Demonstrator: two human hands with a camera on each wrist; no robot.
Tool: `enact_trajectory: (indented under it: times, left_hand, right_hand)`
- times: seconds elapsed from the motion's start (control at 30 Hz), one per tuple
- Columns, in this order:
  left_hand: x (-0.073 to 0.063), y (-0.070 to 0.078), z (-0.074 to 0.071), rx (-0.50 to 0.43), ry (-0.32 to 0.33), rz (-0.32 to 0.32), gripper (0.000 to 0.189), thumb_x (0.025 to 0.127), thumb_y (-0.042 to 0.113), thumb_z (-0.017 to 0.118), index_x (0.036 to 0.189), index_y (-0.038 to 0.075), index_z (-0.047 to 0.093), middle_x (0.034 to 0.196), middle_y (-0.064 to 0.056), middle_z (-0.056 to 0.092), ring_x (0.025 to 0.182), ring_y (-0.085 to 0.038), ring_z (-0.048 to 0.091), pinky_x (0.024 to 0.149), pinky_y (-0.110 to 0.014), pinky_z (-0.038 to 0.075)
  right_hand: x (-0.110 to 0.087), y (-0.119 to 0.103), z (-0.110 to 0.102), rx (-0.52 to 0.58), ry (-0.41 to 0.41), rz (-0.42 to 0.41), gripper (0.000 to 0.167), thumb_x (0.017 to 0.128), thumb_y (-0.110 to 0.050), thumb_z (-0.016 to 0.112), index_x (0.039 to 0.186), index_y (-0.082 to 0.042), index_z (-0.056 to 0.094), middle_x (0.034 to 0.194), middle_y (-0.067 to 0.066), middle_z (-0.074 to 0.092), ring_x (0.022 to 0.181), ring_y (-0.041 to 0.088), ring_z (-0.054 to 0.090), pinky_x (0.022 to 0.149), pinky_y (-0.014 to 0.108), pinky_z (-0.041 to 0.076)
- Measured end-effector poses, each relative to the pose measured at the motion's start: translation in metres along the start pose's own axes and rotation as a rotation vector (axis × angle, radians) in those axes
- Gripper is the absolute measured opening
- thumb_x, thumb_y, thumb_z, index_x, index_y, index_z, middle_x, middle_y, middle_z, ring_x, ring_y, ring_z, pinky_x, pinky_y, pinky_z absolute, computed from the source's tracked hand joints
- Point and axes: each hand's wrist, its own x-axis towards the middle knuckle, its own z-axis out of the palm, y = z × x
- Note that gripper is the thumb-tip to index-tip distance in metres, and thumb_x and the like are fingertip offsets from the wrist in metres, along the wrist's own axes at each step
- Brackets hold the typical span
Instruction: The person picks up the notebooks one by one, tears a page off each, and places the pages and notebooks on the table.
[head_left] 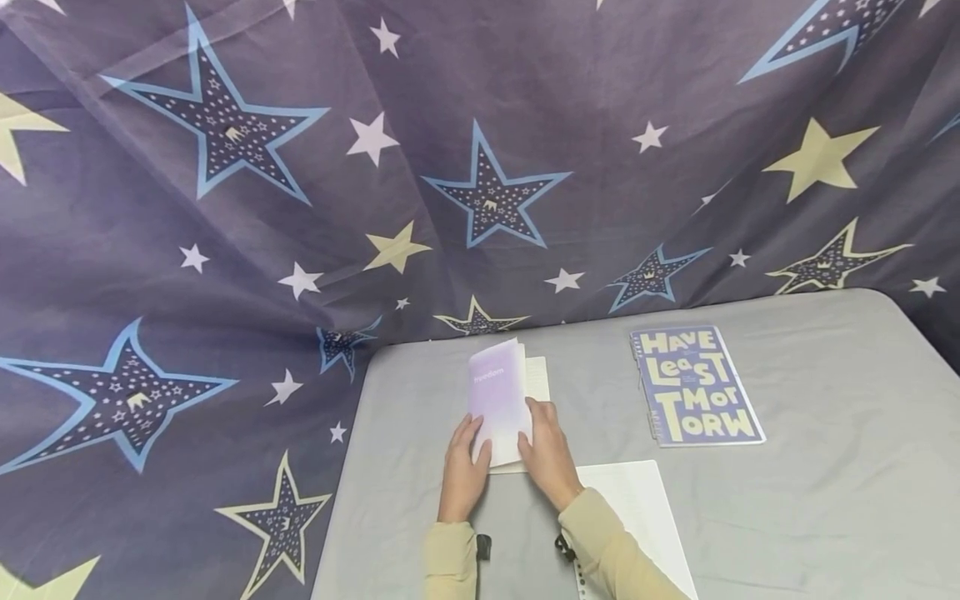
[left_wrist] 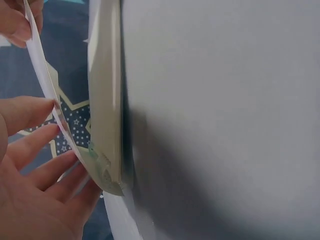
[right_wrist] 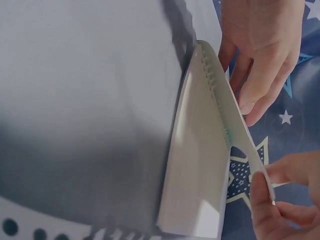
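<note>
A spiral notebook with a pale purple cover [head_left: 498,400] marked "freedom" lies on the left of the grey surface. Its cover stands lifted at an angle over the cream pages [right_wrist: 192,160], seen in the right wrist view. My right hand [head_left: 551,454] pinches the cover's free edge between thumb and fingers. On the cover's left side, near the coil, my left hand [head_left: 463,475] touches the outer face with fairly straight fingers [left_wrist: 42,172]. The notebook's coil [right_wrist: 209,75] shows along the fold.
A purple spiral notebook [head_left: 697,387] with big yellow lettering lies to the right. White paper with punched holes [head_left: 637,500] lies partly under my right sleeve. A dark star-patterned cloth [head_left: 300,208] hangs behind and to the left of the grey padded surface [head_left: 825,500].
</note>
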Motion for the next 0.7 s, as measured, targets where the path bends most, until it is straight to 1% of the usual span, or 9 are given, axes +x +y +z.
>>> enact_trajectory:
  times: [0.2, 0.4, 0.5, 0.63, 0.7]
  left_hand:
    - [0.000, 0.000, 0.004, 0.104, -0.035, 0.023, 0.044, 0.095, 0.013, 0.064, 0.137, 0.004, 0.057, 0.151, -0.020, 0.045, 0.139, -0.040, 0.042, 0.116, -0.053, 0.034]
    - [0.000, 0.001, 0.003, 0.189, -0.081, 0.048, 0.045, 0.095, 0.015, 0.065, 0.138, 0.005, 0.057, 0.152, -0.018, 0.044, 0.142, -0.038, 0.038, 0.118, -0.053, 0.032]
    - [0.001, 0.000, 0.003, 0.229, -0.092, 0.063, 0.044, 0.095, 0.015, 0.065, 0.137, 0.006, 0.058, 0.152, -0.017, 0.044, 0.142, -0.037, 0.038, 0.118, -0.052, 0.032]
    - [0.000, 0.000, 0.003, 0.272, -0.097, 0.087, 0.043, 0.094, 0.014, 0.066, 0.136, 0.005, 0.059, 0.151, -0.018, 0.046, 0.142, -0.037, 0.039, 0.117, -0.053, 0.033]
    - [0.000, 0.001, 0.004, 0.290, -0.102, 0.096, 0.043, 0.094, 0.013, 0.066, 0.135, 0.004, 0.059, 0.150, -0.018, 0.046, 0.142, -0.038, 0.039, 0.117, -0.054, 0.033]
  right_hand:
    - [-0.001, 0.012, 0.000, 0.011, -0.020, 0.060, 0.056, 0.083, 0.000, 0.071, 0.134, 0.008, 0.049, 0.118, 0.023, 0.054, 0.100, 0.041, 0.065, 0.092, 0.049, 0.056]
    - [0.001, 0.025, 0.002, -0.004, -0.016, 0.071, 0.054, 0.086, -0.006, 0.073, 0.131, 0.009, 0.049, 0.113, 0.023, 0.056, 0.097, 0.039, 0.065, 0.087, 0.050, 0.056]
    - [0.003, 0.029, 0.003, -0.002, -0.028, 0.096, 0.053, 0.087, -0.005, 0.072, 0.131, 0.010, 0.048, 0.111, 0.022, 0.057, 0.096, 0.037, 0.065, 0.086, 0.049, 0.056]
    - [0.005, 0.032, 0.002, 0.010, -0.059, 0.138, 0.051, 0.087, -0.002, 0.070, 0.132, 0.010, 0.048, 0.110, 0.022, 0.057, 0.100, 0.038, 0.064, 0.088, 0.051, 0.055]
    - [0.006, 0.032, 0.002, 0.017, -0.081, 0.170, 0.052, 0.088, -0.001, 0.068, 0.134, 0.009, 0.047, 0.112, 0.023, 0.057, 0.103, 0.038, 0.063, 0.090, 0.051, 0.054]
